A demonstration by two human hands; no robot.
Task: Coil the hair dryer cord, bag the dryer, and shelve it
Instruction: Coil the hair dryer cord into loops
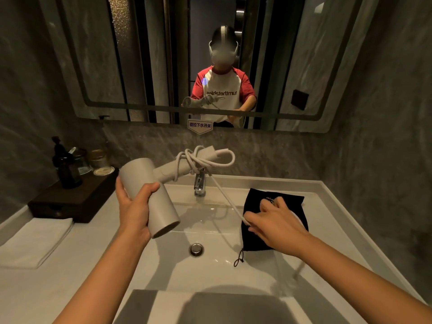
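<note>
My left hand [135, 206] grips the barrel of a white hair dryer [152, 195], held above the sink with its handle pointing away toward the tap. Several turns of the white cord [205, 160] are wound around the handle. One strand runs down from the handle to my right hand [273, 220], which pinches the cord over a black drawstring bag [254, 239]. The bag lies flat on the right rim of the basin, its drawstring trailing toward the drain.
A white basin [210, 272] with a chrome tap [199, 183] and drain plug [196, 249] lies below. A dark tray [70, 199] with bottles and jars stands back left, a folded white towel [35, 242] in front. A mirror [140, 66] covers the wall.
</note>
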